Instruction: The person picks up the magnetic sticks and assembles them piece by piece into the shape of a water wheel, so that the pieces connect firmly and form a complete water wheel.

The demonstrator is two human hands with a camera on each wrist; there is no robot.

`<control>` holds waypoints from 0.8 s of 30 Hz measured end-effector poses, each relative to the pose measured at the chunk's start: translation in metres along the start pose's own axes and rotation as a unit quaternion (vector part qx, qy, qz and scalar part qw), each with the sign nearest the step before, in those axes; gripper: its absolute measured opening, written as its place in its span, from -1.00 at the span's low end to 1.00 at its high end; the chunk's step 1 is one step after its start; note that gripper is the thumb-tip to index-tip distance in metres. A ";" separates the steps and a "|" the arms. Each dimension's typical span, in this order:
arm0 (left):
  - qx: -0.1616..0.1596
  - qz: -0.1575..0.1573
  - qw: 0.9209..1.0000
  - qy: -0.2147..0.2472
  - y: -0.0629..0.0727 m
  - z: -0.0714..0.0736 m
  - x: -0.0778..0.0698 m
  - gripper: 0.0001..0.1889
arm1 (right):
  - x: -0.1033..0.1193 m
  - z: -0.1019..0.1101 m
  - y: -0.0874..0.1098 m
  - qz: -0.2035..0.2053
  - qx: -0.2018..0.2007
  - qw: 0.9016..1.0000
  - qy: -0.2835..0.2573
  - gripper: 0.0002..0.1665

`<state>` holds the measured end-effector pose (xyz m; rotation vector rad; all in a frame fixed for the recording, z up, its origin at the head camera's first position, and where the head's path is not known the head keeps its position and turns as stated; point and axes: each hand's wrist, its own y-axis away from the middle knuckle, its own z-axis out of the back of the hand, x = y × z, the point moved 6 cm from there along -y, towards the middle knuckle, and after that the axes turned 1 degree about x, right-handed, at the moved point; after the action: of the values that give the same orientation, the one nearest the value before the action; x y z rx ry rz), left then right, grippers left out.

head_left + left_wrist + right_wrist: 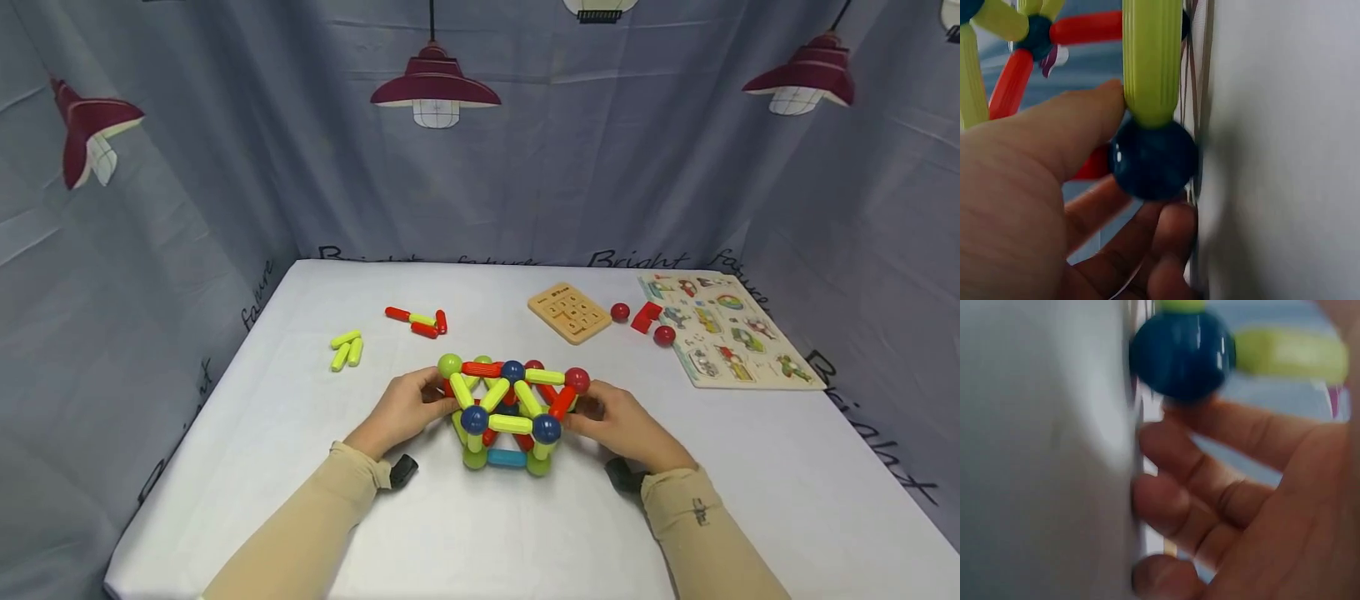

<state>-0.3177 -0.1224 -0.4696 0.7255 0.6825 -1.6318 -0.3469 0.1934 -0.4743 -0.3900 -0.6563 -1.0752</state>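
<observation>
A magnetic ball-and-stick structure [510, 423] in lime, red and blue stands at the table's middle, several balls joined by rods. My left hand [403, 410] grips its left side. In the left wrist view, the thumb and fingers surround a dark blue ball [1155, 159] low on the structure, below a lime rod [1152, 59]. On the right side, my right hand [628, 427] holds the structure. The right wrist view is blurred; it shows curled fingers [1172, 500] just under another blue ball [1182, 355], with the thumb's tip out of sight.
Loose lime rods [347, 350] and red rods [424, 330] lie at the back left. Behind the structure is a wooden number board [570, 312]. Red balls [664, 336], red pieces [647, 317] and a picture puzzle board [731, 333] are at the back right of the white table [247, 467].
</observation>
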 end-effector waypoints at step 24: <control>0.053 0.061 0.997 0.005 -0.007 -0.009 -0.011 -0.57 | 0.012 -0.012 -0.014 -0.098 -0.014 0.994 -0.033 -0.45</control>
<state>-0.3225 -0.1077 -0.4664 0.8368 0.5497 -1.5622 -0.3522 0.1725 -0.4755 -0.3930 -0.7513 -1.2641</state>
